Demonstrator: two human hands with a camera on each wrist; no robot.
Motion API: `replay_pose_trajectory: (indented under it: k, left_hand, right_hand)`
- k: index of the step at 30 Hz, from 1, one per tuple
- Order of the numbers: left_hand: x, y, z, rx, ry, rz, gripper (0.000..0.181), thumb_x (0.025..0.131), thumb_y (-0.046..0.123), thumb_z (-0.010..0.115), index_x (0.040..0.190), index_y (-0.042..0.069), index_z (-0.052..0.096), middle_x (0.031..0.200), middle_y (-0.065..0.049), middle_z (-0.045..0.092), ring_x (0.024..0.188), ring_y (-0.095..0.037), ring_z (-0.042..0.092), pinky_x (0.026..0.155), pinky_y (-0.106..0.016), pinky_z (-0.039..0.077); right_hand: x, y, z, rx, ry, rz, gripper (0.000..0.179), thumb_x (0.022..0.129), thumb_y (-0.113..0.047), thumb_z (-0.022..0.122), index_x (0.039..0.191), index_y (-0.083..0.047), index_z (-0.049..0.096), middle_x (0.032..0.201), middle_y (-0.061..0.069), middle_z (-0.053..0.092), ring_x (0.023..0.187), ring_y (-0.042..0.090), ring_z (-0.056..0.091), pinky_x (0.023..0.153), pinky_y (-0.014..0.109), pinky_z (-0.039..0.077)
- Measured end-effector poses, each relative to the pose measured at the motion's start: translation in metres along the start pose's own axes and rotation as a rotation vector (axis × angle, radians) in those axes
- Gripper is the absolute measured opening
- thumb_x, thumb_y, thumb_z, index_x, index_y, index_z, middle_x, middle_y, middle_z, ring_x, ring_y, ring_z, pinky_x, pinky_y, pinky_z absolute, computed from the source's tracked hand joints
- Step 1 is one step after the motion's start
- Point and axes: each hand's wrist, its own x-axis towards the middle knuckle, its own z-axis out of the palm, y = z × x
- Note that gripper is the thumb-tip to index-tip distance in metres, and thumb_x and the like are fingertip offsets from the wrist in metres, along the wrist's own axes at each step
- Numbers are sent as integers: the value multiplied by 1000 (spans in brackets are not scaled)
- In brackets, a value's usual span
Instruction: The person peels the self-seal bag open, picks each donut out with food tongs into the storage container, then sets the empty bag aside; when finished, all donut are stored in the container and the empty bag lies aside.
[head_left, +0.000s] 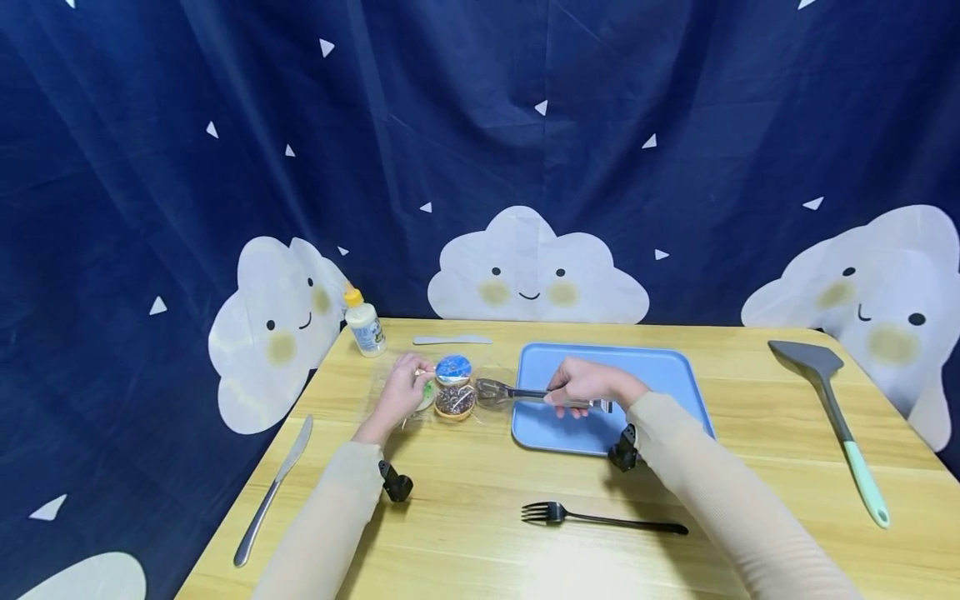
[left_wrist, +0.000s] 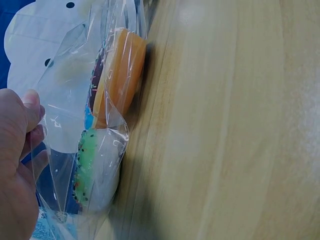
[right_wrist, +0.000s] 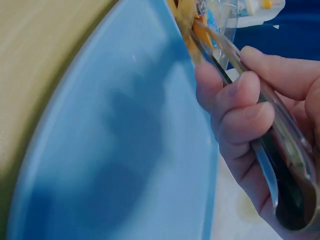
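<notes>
A clear plastic bag (left_wrist: 65, 95) on the table holds a blue-topped doughnut (head_left: 453, 368), a chocolate doughnut with sprinkles (head_left: 454, 402) and a green-iced doughnut (left_wrist: 86, 167). The left hand (head_left: 408, 390) pinches the bag's film at its left side, beside the green doughnut. Metal tongs (head_left: 530, 394) are gripped in the right hand (head_left: 587, 385), fingers on one arm and thumb on the other in the right wrist view. Their broad tips (head_left: 491, 392) point left and lie right at the chocolate doughnut's side. Beneath the right hand lies a blue tray (head_left: 551, 435).
At the back left stands a bottle with a yellow cap (head_left: 365, 327), near a pale knife (head_left: 452, 340). A metal table knife (head_left: 276, 487) lies along the left edge. In front is a black fork (head_left: 600, 518); a grey-headed spatula (head_left: 831, 417) lies at the right.
</notes>
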Motion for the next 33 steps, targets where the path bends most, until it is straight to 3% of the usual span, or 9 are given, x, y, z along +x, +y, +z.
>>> replay_pose_trajectory:
  k: [8,14,22,28,33]
  left_hand:
    - [-2,-2,1,2,4,22,6,89,6,60,83,5,59,100,-9,57,105,-27,48,99,-43,38]
    - [-3,-3,2,25,10,39,6,88,3,60,82,4,59,95,-7,56,101,-24,48,97,-41,39]
    - [-2,0,1,28,3,13,6,87,3,60,82,4,58,95,-7,56,99,-24,49,95,-42,41]
    - [-1,2,1,33,-1,-6,5,87,2,60,83,4,58,95,-7,55,99,-24,49,97,-41,40]
    - [-4,3,2,42,-12,-17,6,88,2,60,82,4,58,96,-6,55,99,-24,50,97,-41,40]
  right_hand:
    - [-4,12,1,25,-13,-27,26,92,-18,58,90,5,69,77,27,63,45,15,51,45,36,48]
    - [-7,16,1,119,-52,-23,27,92,-18,58,97,6,68,79,30,63,44,15,52,43,31,46]
    - [-9,22,-2,301,-155,-33,42,94,-21,55,91,21,60,75,35,60,41,13,50,40,26,45]
    - [-10,21,0,297,-170,-22,44,93,-25,56,85,17,63,73,31,61,41,15,50,43,27,46]
    - [-5,18,6,338,-184,5,43,93,-23,56,89,20,60,73,27,63,43,15,51,44,27,47]
